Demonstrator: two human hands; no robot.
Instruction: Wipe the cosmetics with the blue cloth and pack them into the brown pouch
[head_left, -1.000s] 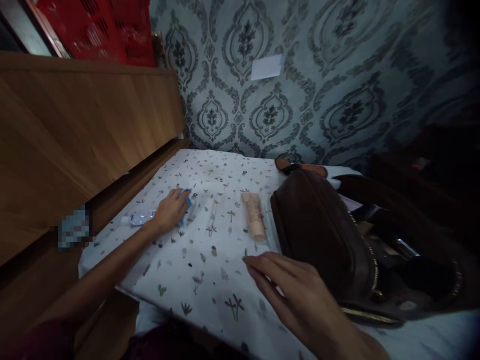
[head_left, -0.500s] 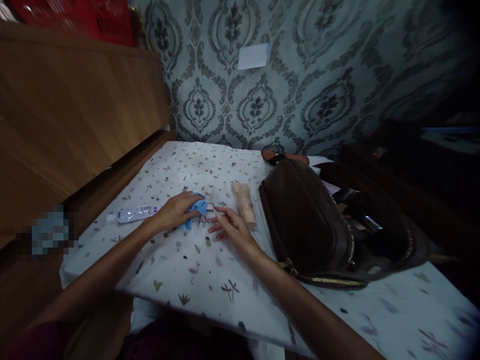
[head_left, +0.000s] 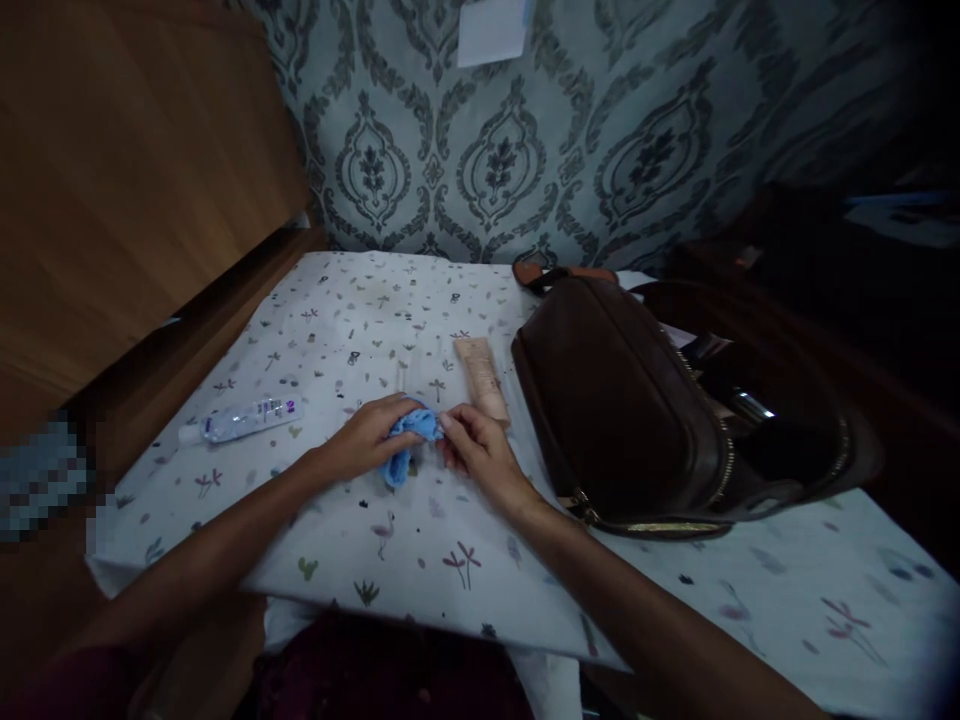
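Near middle of white printed table (head_left: 330,300): crumpled blue cloth (head_left: 396,468), held between thumb and fingers of left hand (head_left: 375,430). Right hand (head_left: 480,447) is at right end of cloth, fingertips close together; cannot tell if they grip something. Beige squeeze tube (head_left: 481,375) lies just beyond right hand. Clear plastic bottle (head_left: 247,420) lies at left, dark brown bag (head_left: 607,400) stands open at right.

The cloth (head_left: 421,425) looks matt, the bottle (head_left: 244,420) plastic.
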